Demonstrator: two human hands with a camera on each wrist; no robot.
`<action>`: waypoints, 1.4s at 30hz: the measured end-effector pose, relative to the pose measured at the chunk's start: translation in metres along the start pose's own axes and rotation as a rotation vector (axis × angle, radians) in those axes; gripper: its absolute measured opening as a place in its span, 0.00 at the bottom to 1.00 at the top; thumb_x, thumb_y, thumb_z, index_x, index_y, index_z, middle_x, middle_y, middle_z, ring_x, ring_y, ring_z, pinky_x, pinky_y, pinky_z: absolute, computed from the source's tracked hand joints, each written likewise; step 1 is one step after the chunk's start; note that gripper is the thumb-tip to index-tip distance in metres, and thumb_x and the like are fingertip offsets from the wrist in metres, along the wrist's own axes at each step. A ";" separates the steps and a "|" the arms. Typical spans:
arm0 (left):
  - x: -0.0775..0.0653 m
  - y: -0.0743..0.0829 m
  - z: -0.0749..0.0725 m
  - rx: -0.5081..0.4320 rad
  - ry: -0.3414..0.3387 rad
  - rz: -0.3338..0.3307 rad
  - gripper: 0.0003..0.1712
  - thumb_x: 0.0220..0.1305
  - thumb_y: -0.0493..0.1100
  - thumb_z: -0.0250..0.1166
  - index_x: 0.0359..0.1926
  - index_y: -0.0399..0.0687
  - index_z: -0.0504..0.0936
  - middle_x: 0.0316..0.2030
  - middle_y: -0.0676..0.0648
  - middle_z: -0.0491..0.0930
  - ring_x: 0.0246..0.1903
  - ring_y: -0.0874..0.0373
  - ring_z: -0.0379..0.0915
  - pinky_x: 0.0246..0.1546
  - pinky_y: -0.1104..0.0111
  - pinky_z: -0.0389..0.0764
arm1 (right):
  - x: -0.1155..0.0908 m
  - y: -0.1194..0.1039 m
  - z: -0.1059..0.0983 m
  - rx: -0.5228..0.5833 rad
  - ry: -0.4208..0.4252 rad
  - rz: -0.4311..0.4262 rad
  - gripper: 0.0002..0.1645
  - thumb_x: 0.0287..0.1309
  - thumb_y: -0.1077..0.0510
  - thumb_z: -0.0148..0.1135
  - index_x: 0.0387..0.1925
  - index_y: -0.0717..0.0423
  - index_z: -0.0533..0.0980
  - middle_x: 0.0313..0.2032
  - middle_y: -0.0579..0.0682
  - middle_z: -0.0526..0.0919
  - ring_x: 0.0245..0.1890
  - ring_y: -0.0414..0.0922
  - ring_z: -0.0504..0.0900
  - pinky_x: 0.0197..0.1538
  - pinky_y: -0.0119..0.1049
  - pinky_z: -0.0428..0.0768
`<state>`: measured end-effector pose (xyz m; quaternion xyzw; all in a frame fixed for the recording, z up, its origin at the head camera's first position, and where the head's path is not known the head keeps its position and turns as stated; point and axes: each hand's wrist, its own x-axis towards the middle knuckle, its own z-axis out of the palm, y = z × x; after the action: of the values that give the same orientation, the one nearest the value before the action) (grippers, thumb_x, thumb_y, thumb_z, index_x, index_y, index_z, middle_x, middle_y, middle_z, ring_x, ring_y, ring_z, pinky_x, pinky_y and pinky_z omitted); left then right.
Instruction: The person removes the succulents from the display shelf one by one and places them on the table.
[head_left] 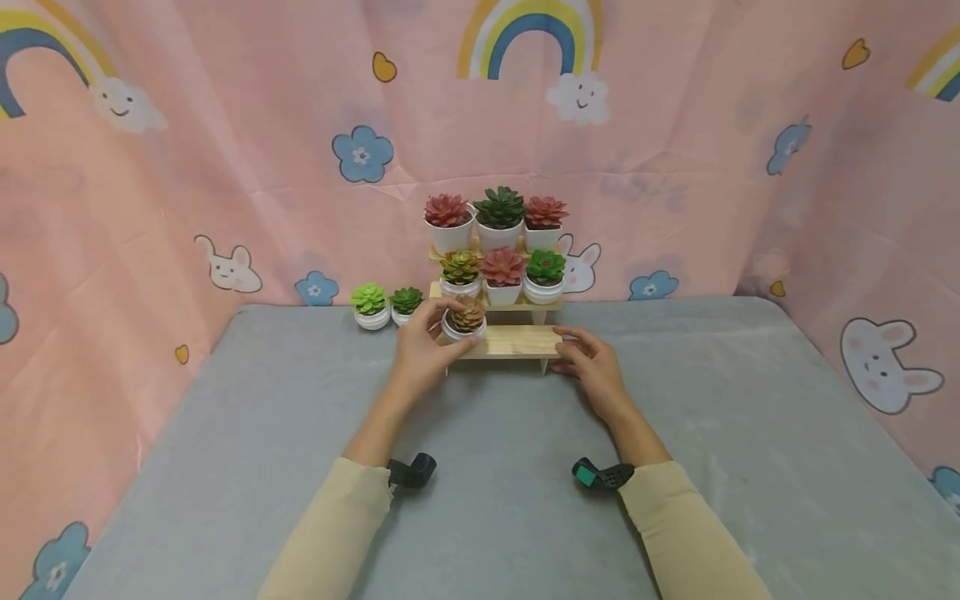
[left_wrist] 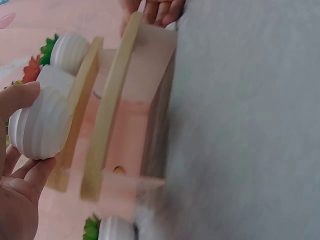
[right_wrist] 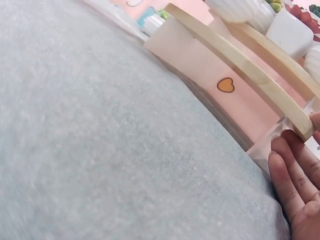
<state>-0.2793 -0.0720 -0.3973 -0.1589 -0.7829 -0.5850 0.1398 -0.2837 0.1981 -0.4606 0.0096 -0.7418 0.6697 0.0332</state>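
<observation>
My left hand (head_left: 427, 346) grips a small potted succulent (head_left: 467, 317) with orange-brown leaves, thumb and fingers round its white ribbed pot (left_wrist: 42, 122). The pot hangs over the left end of the bottom shelf (head_left: 517, 340) of a tiered wooden plant stand. At that shelf's right end, my right hand (head_left: 592, 367) holds the plank's edge, with several fingers (right_wrist: 295, 170) below it. Above, the middle tier carries a yellow-green succulent (head_left: 460, 268), a pink one (head_left: 502, 267) and a green one (head_left: 545, 267).
On the top tier are two red succulents, left (head_left: 447, 212) and right (head_left: 544, 215), with a dark green one (head_left: 500, 208) between them. Left of the stand, a light green succulent (head_left: 370, 304) and a darker one (head_left: 407, 302) sit on the grey cloth (head_left: 480, 517). A patterned pink curtain (head_left: 285, 150) hangs behind.
</observation>
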 end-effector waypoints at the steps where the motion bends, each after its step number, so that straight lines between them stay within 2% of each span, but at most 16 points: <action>1: 0.001 0.002 -0.004 0.005 0.002 0.002 0.26 0.52 0.34 0.78 0.52 0.41 0.79 0.55 0.40 0.79 0.63 0.46 0.76 0.65 0.55 0.78 | 0.000 0.000 -0.001 0.000 -0.001 -0.001 0.23 0.71 0.60 0.57 0.63 0.64 0.74 0.48 0.55 0.83 0.37 0.32 0.85 0.43 0.29 0.87; 6: 0.005 0.006 -0.023 0.032 0.023 0.018 0.26 0.52 0.34 0.78 0.52 0.40 0.79 0.56 0.40 0.79 0.63 0.45 0.76 0.65 0.53 0.78 | -0.001 0.000 -0.004 -0.007 0.002 -0.002 0.23 0.72 0.60 0.56 0.64 0.65 0.73 0.49 0.57 0.82 0.37 0.32 0.85 0.43 0.29 0.87; 14: 0.013 0.002 -0.054 0.105 0.050 0.068 0.25 0.54 0.33 0.77 0.53 0.39 0.79 0.58 0.40 0.79 0.64 0.45 0.75 0.65 0.54 0.78 | 0.000 -0.002 -0.003 -0.018 -0.013 0.000 0.24 0.72 0.59 0.57 0.64 0.65 0.73 0.56 0.67 0.79 0.38 0.31 0.85 0.43 0.29 0.87; 21: 0.020 -0.004 -0.078 0.144 0.111 0.088 0.26 0.54 0.33 0.77 0.53 0.38 0.79 0.57 0.39 0.78 0.64 0.43 0.75 0.65 0.52 0.78 | 0.000 -0.001 -0.002 -0.017 -0.017 -0.014 0.23 0.71 0.60 0.57 0.63 0.65 0.74 0.51 0.61 0.82 0.36 0.33 0.86 0.43 0.30 0.88; 24: 0.021 -0.007 -0.086 0.150 0.139 0.077 0.25 0.55 0.33 0.76 0.54 0.38 0.78 0.58 0.39 0.78 0.65 0.42 0.74 0.66 0.53 0.77 | -0.001 -0.001 -0.002 -0.011 -0.021 -0.022 0.22 0.71 0.60 0.57 0.63 0.64 0.74 0.49 0.59 0.82 0.35 0.34 0.86 0.43 0.30 0.88; 28: 0.024 -0.011 -0.097 0.164 0.174 0.037 0.26 0.56 0.34 0.75 0.55 0.39 0.78 0.60 0.39 0.77 0.67 0.43 0.73 0.68 0.55 0.75 | -0.002 -0.002 -0.004 -0.006 -0.019 -0.027 0.22 0.71 0.60 0.57 0.63 0.65 0.74 0.50 0.60 0.82 0.36 0.34 0.86 0.42 0.30 0.88; 35: 0.034 -0.023 -0.115 0.127 0.259 0.000 0.26 0.56 0.34 0.75 0.55 0.36 0.77 0.60 0.39 0.77 0.66 0.45 0.73 0.69 0.58 0.74 | -0.003 -0.002 -0.003 -0.009 -0.013 -0.011 0.22 0.71 0.61 0.57 0.63 0.64 0.74 0.51 0.63 0.82 0.35 0.34 0.86 0.42 0.30 0.88; 39: 0.039 -0.032 -0.122 0.097 0.299 -0.005 0.27 0.55 0.32 0.75 0.55 0.32 0.77 0.59 0.37 0.77 0.65 0.44 0.74 0.69 0.57 0.74 | -0.003 -0.002 -0.002 -0.005 -0.011 -0.008 0.22 0.71 0.61 0.57 0.63 0.64 0.74 0.50 0.61 0.83 0.36 0.34 0.86 0.42 0.31 0.88; 42: 0.041 -0.040 -0.127 0.108 0.326 -0.033 0.28 0.56 0.32 0.75 0.56 0.32 0.76 0.60 0.36 0.76 0.65 0.43 0.74 0.69 0.55 0.74 | -0.003 -0.001 -0.002 -0.008 -0.010 -0.010 0.22 0.71 0.60 0.57 0.63 0.64 0.74 0.49 0.60 0.83 0.36 0.34 0.86 0.42 0.31 0.88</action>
<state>-0.3288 -0.2015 -0.3803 -0.0412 -0.7826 -0.5624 0.2635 -0.2803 0.2001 -0.4595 0.0162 -0.7445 0.6666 0.0328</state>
